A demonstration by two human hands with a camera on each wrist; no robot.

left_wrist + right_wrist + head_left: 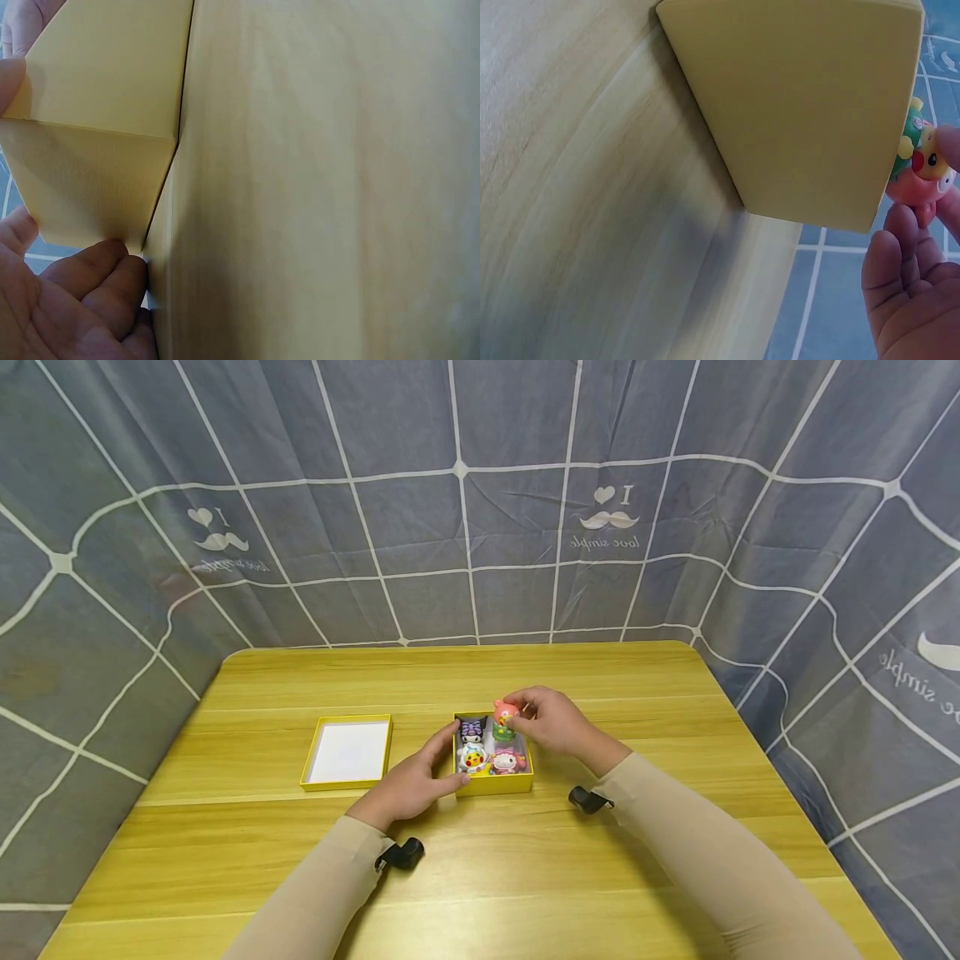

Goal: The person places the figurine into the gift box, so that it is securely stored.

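A yellow box (493,783) sits on the table, its inside facing up. My left hand (408,783) holds its left side, thumb at the front corner and fingers along the left wall. Inside lie a purple-and-black figurine (472,731), a white figurine with a yellow face (473,758) and a pink-and-white figurine (507,762). Over the box's back right part, my right hand (553,720) pinches a figurine (505,713) with a pink hood, yellow face and green base. In the right wrist view, this pink-hooded figurine (924,161) shows above the wall, partly hidden by it.
A yellow box lid (348,752) with a white inside lies on the table to the left of the box. The wooden table (600,877) reaches back to a grey-blue curtain (420,527) with white lines. A small black camera sits on each wrist.
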